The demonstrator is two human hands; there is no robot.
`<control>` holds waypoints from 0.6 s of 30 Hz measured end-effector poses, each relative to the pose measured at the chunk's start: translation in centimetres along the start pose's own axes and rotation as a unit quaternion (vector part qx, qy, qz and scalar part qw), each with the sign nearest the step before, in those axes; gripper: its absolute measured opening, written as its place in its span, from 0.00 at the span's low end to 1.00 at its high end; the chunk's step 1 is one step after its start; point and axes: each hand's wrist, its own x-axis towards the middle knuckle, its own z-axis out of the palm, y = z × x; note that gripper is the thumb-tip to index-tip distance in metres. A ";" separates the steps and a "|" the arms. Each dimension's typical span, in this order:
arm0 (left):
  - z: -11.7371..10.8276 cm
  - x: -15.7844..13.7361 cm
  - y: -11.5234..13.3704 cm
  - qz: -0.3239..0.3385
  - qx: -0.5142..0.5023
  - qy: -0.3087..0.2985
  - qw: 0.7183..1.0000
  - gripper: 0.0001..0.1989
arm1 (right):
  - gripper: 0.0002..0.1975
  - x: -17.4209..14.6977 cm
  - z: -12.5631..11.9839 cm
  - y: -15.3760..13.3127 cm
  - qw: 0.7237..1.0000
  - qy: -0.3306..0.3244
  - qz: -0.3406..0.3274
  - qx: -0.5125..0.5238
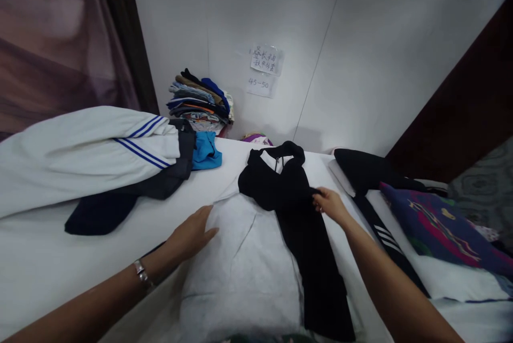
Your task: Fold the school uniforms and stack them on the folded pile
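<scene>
A jacket [244, 257] with a pale grey-white body and a black hood and shoulder part lies spread in front of me, its hood at the far end. One black sleeve [312, 263] is laid down over the right side of the body. My right hand [329, 205] pinches the black fabric at the jacket's right shoulder edge. At the left edge of the pale body, my left hand [194, 233] rests with thumb and fingers apart. A shiny bracelet circles my left wrist.
White clothing with blue stripes [100, 156] and dark garments lie to the left, beside a blue cloth [206, 150]. A stack of folded clothes [200, 100] stands at the back. Black clothing [360, 169] and a purple patterned garment [436, 225] are piled right. Paper signs [265, 65] hang on the wall.
</scene>
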 end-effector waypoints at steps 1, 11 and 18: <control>-0.1 -0.1 0.2 -0.016 -0.009 -0.003 1.000 0.35 | 0.06 0.6 -0.7 -1.2 0.997 0.007 0.000 0.071; -0.7 -0.6 2.1 -0.103 -0.139 -0.055 0.983 0.21 | 0.16 9.9 -4.6 -14.1 0.946 0.071 -0.127 0.290; -0.2 0.4 11.2 0.085 -0.324 -0.116 0.935 0.03 | 0.25 14.1 -7.4 -18.2 0.948 0.142 -0.155 0.238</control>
